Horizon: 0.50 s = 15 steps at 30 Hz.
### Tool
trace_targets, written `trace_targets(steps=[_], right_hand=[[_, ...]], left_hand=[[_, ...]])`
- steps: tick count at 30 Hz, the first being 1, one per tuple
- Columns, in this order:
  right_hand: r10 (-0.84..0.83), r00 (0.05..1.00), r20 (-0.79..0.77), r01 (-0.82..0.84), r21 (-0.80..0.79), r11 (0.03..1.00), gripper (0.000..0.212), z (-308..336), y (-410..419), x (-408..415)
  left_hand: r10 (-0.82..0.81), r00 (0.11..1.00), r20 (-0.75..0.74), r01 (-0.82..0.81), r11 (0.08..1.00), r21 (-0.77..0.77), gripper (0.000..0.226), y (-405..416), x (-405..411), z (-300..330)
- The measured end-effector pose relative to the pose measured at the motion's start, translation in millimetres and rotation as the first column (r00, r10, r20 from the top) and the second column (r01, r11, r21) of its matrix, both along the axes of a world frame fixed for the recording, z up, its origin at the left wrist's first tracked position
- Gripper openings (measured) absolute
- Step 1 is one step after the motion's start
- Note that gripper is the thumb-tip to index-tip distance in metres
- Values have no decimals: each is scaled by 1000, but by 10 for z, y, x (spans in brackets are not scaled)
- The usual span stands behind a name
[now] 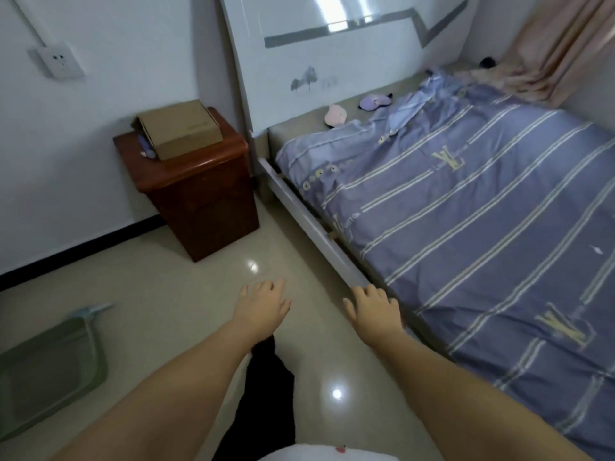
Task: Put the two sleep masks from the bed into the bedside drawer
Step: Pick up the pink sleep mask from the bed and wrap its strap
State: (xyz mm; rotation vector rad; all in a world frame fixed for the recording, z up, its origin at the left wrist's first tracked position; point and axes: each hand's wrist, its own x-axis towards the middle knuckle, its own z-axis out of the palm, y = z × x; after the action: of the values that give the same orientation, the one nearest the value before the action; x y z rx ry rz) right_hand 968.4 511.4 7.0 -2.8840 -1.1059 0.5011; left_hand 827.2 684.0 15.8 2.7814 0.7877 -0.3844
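Note:
Two sleep masks lie on the bare mattress strip at the head of the bed: a pink mask (335,115) and, to its right, a lilac mask (374,102) with a dark strap. The red-brown bedside cabinet (199,194) stands left of the bed against the wall, its front closed. My left hand (263,307) and my right hand (372,311) are stretched out low in front of me over the floor, fingers apart, holding nothing. Both are far from the masks and the cabinet.
A cardboard box (181,128) and a small purple object (146,148) sit on the cabinet top. A blue striped quilt (466,211) covers the bed. A green bin (46,367) stands on the floor at left. A pink curtain (549,51) hangs at the far right.

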Motion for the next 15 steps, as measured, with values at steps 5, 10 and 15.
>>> trace_targets(steps=[5,10,15], right_hand=[[-31,999,-32,33,50,998,42,-63,1198,949],[-129,988,-85,134,65,989,40,49,2180,1855],[-226,963,-144,235,48,971,39,28,2742,2843]], left_hand=[[7,999,44,-5,999,-34,47,1160,1062,-41],[-18,1000,-1,18,1000,-23,51,2226,2150,87],[-97,995,-31,95,994,-61,52,2889,3162,4]])
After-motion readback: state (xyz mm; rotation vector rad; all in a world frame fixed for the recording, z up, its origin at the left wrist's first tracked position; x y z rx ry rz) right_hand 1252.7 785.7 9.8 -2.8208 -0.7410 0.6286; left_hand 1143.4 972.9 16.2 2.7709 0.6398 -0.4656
